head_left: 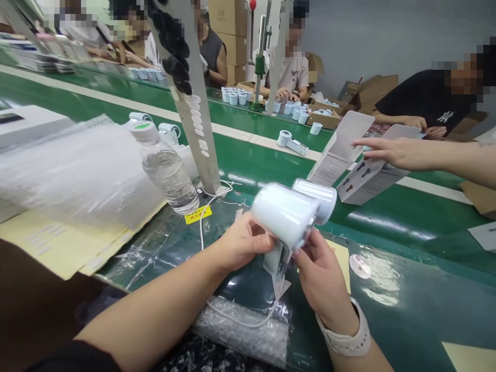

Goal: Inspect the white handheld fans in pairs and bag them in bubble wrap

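A light-blue device shaped like a small hair dryer (284, 212), with a thick cylindrical head and a handle below, is raised over the bench in both my hands. My left hand (248, 240) is closed around its near left side, thumb across the lower part. My right hand (321, 271), below a white watch strap (346, 330), pinches its right side by the handle. A second light-blue cylinder-headed device (327, 201) shows just behind it. A thin white cable (248, 325) loops below the handle; its end is hard to make out.
A water bottle (168, 165) stands left, near plastic sheeting (89, 165) and a metal post (194, 119). Bubble wrap (248, 330) lies in front. Another person's hand (403, 153) reaches over white boxes (341, 147) by the green conveyor (251, 155). Co-workers sit across it.
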The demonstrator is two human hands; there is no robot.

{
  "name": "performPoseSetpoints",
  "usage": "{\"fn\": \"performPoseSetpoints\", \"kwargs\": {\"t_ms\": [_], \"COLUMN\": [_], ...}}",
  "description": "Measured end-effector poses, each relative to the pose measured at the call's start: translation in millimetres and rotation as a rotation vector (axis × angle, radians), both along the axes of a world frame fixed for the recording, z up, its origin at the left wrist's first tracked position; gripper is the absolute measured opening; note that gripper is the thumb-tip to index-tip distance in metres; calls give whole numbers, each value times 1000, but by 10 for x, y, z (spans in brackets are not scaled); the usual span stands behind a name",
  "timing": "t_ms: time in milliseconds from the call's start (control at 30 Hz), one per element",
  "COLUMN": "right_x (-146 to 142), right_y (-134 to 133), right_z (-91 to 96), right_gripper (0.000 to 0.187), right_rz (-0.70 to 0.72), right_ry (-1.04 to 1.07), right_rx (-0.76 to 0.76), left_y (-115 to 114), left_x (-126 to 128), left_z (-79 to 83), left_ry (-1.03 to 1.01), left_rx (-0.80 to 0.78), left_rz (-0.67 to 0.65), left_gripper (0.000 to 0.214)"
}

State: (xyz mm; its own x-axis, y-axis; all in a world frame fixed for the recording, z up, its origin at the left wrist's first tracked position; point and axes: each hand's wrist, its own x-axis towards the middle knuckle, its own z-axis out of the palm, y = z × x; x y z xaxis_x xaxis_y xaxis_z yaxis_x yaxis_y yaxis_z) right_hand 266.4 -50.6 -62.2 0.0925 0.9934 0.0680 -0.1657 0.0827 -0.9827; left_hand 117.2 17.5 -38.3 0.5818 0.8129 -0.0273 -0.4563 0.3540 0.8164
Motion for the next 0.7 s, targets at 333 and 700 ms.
{"fn": "performPoseSetpoints", "kwargs": {"t_ms": [333,700], "right_x": [51,17], "right_y": [20,-32], "right_z": [47,149], "right_gripper": [40,26], "right_rz": [-14,100], "right_ry": [49,265], "right_rx": [-71,-33], "left_y": [91,74], "left_x": [59,-13], "left_z": [44,-25], "left_ry": [-118,-148], "left_rx": [-118,64], "left_rz": [4,-143], "left_gripper": [44,39]}}
